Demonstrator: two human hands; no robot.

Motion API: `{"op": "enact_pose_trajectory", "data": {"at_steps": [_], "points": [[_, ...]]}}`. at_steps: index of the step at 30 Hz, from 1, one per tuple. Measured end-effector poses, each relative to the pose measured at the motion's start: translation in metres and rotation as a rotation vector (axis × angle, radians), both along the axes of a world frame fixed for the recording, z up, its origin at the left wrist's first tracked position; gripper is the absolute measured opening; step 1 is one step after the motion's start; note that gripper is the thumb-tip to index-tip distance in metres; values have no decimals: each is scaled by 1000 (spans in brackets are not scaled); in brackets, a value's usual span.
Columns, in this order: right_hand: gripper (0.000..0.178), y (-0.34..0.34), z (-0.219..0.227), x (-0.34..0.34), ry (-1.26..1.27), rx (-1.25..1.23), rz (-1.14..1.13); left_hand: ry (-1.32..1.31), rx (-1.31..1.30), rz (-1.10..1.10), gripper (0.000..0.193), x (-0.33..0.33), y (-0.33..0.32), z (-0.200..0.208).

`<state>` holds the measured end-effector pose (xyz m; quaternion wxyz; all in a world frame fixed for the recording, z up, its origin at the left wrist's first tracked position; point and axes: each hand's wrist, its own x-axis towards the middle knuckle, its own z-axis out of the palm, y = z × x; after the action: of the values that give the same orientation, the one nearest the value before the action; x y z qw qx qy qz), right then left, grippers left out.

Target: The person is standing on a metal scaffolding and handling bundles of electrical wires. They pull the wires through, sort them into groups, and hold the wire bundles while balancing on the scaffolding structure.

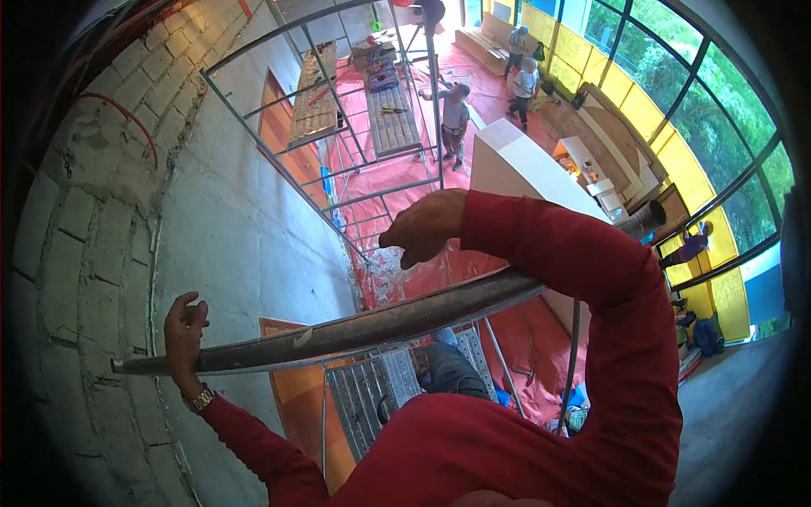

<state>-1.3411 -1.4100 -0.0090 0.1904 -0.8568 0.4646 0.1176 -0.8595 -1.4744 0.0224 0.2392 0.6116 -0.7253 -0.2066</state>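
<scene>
A long dark metal pipe (372,325) runs crosswise before my chest, tilted up to the right. Near its left end, my left hand (184,334) lies across it, the fingers raised, loosely bent and apart rather than wrapped round it. A wristwatch (201,397) sits on that wrist. My right arm (574,245) bends over the pipe's right part. Beyond the pipe, my right hand (425,226) hangs with loosely bent fingers and nothing visible in them. Below me is a perforated metal scaffold platform (372,397), with my leg on it.
A block wall (93,253) rises close on my left. Ahead stands a scaffold frame (325,110) with metal planks (393,118). Far below, a person (454,118) stands on the red floor covering (359,160); others are farther back. A white partition (524,165) stands right of centre.
</scene>
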Motion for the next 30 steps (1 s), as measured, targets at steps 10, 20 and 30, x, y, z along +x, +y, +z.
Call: {"op": "enact_pose_trajectory", "data": {"at_steps": [10, 20, 30], "points": [[64, 0, 13, 5, 85, 117, -8, 37, 23, -9, 42, 5, -3, -1], [64, -1, 10, 2, 66, 74, 13, 9, -5, 10, 38, 2, 1, -1], [66, 2, 12, 3, 55, 95, -9, 32, -12, -8, 42, 2, 2, 1]]}}
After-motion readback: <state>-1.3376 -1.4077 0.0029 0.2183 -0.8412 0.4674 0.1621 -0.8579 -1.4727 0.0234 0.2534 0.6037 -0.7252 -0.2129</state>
